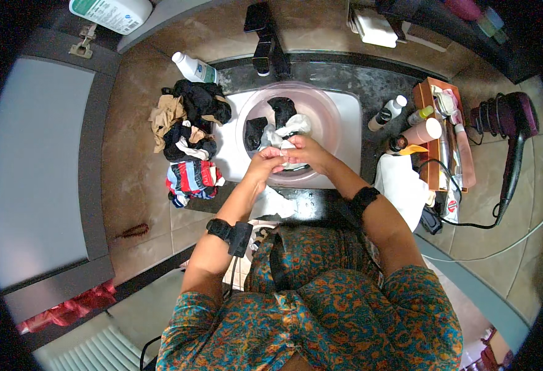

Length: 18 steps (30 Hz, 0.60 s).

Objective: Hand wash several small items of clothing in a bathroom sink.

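A translucent pinkish plastic basin (329, 125) stands in the white washbasin (352, 139). Over its near side, my left hand (269, 162) and my right hand (304, 152) meet, fingertips pinching a small white cloth (290, 145) between them. Beyond my fingers lie a black cloth (281, 111) at the back, another black cloth (255, 133) at the left and a bunched white cloth (298, 125). Part of the white cloth is hidden by my fingers. A wet white cloth (273, 203) lies on the dark counter's front edge, below my hands.
Black and tan clothes (197, 104) and a striped red and blue garment (192, 178) are piled left. A black faucet (262, 55) stands behind. At right are bottles (395, 105), an orange box (427, 92), white cloth (399, 185) and a corded hair dryer (515, 139).
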Available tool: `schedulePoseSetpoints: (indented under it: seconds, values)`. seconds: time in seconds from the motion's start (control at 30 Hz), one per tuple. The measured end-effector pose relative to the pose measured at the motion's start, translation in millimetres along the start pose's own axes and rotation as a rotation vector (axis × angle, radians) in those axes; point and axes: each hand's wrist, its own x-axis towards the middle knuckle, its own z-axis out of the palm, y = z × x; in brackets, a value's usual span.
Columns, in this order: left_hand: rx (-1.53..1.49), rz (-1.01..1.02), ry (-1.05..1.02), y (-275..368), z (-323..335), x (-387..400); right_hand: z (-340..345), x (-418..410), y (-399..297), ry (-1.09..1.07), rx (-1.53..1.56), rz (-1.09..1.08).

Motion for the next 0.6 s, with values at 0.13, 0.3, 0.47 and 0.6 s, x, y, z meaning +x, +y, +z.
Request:
schedulePoseSetpoints:
  seconds: [0.13, 0.3, 0.47, 0.6]
  values:
    - [-0.185, -0.078, -0.097, 3.0, -5.1, -8.0, -5.5, -4.4, 0.8, -0.04, -0.132, 0.07]
    - [-0.285, -0.156, -0.148, -7.0, -18.5, -5.0, -11.8, -14.2, -5.2, -0.171, -0.348, 0.121]
    - [-0.318, -0.08, -0.027, -16.8, -23.1, -0.9, -17.7, -14.4, 12.9, -0.128, -0.335, 0.26]
    - [-0.502, -0.03, -0.075, -8.5, -24.9, 3.5, -20.6, -10.7, 12.5, 0.06, -0.27, 0.326]
